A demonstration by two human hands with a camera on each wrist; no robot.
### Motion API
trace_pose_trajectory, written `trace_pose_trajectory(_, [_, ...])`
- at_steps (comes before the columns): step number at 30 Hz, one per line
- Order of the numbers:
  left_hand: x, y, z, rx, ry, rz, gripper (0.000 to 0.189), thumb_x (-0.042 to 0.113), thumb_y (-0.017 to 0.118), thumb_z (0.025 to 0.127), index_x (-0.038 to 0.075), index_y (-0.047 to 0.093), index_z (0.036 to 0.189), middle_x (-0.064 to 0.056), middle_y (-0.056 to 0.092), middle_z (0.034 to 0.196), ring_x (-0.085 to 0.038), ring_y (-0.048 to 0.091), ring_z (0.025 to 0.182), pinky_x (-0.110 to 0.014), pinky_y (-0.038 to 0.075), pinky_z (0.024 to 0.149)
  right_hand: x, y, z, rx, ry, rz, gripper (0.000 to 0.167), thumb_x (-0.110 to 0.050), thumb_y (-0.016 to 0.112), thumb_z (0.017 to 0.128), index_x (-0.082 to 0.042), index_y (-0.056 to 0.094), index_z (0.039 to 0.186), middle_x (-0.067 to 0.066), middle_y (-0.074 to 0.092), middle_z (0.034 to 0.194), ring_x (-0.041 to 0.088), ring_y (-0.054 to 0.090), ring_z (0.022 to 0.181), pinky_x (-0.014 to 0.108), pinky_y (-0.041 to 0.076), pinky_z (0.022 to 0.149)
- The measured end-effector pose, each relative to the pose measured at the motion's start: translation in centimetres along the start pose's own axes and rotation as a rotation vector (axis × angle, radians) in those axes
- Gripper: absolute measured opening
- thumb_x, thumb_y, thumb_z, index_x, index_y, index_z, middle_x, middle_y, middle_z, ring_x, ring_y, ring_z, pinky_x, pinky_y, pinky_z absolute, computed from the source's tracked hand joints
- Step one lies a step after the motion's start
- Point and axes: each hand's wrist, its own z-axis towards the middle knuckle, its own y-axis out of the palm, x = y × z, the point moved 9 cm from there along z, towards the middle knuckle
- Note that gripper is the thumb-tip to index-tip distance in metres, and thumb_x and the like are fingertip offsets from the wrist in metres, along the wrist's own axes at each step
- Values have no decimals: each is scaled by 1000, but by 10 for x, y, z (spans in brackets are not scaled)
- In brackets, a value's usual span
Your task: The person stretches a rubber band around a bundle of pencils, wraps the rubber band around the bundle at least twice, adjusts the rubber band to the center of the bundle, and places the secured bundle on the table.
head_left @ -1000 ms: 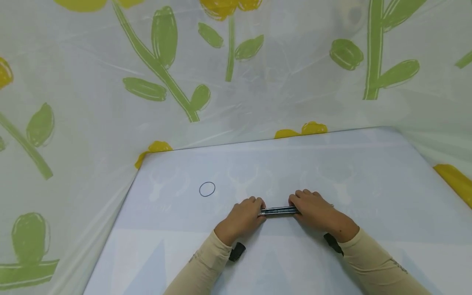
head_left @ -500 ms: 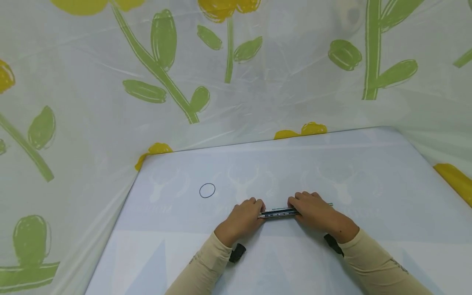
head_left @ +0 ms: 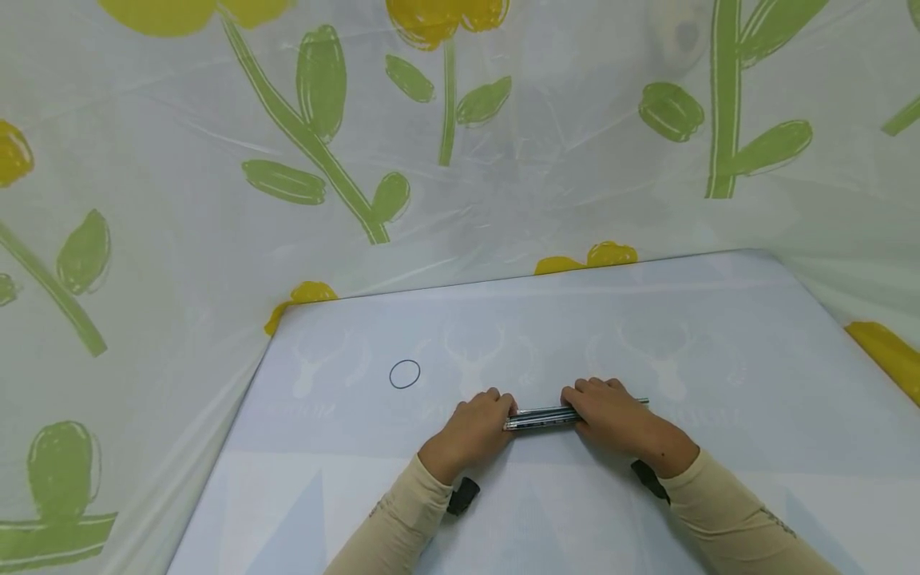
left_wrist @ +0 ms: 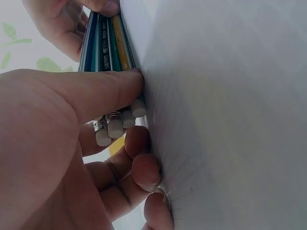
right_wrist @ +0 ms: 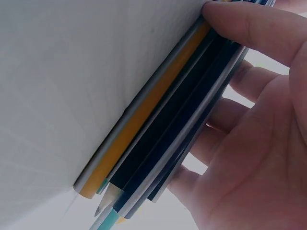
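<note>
Low over the white tabletop, a bundle of pencils (head_left: 542, 418) lies crosswise between two hands. The left hand (head_left: 470, 427) holds its left end; in the left wrist view the thumb (left_wrist: 110, 91) lies across the pencils, just above several white erasers (left_wrist: 115, 128). The right hand (head_left: 611, 411) grips the bundle further right, thumb on the near side and fingers behind. The right wrist view shows dark blue, dark green and orange pencils (right_wrist: 144, 120), with uneven ends and one sharpened tip (right_wrist: 109, 197). Part of the bundle is hidden under the right hand.
A drawn circle (head_left: 405, 374) marks the white tabletop (head_left: 345, 495) left of the hands. Behind the table's far edge hangs a pale curtain (head_left: 561, 192) printed with green leaves and yellow flowers. Black straps (head_left: 463, 495) show under the wrists.
Both hands keep their places on the bundle. The pencils have shifted slightly between them, and the left end looks a little more spread. The head view has tilted slightly.
</note>
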Motion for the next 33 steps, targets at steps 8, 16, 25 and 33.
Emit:
trace_pose_trajectory(8, [-1, 3, -1, -32, -18, 23, 16, 26, 64, 98, 16, 68, 110, 3, 61, 92, -8, 53, 81, -28, 45, 66, -1, 2, 0, -1, -2, 3, 18, -10, 74, 87, -13, 65, 102, -3, 61, 87, 17, 61, 85, 47, 49, 83])
trace_pose_trajectory(16, [2, 2, -3, -34, -8, 68, 15, 27, 63, 99, 17, 65, 110, 4, 59, 92, -8, 51, 79, -27, 43, 65, 0, 4, -1, 1, 10, -25, 16, -11, 73, 89, -11, 64, 101, -1, 60, 87, 19, 61, 87, 50, 49, 87])
trace_pose_trajectory(25, [4, 2, -4, -25, 12, 87, 18, 28, 62, 99, 16, 64, 112, 3, 60, 94, -8, 52, 80, -27, 44, 65, -2, 1, -3, 20, -12, -33, 15, -11, 73, 89, -12, 62, 100, -2, 60, 87, 19, 61, 88, 49, 50, 85])
trace_pose_trajectory(33, [0, 0, -1, -19, 9, 35, 18, 24, 62, 98, 16, 63, 114, 3, 63, 93, -9, 55, 80, -28, 47, 66, -1, -1, -4, 23, -26, 13, 15, -9, 70, 90, -11, 59, 100, -3, 62, 88, 15, 60, 84, 39, 51, 77])
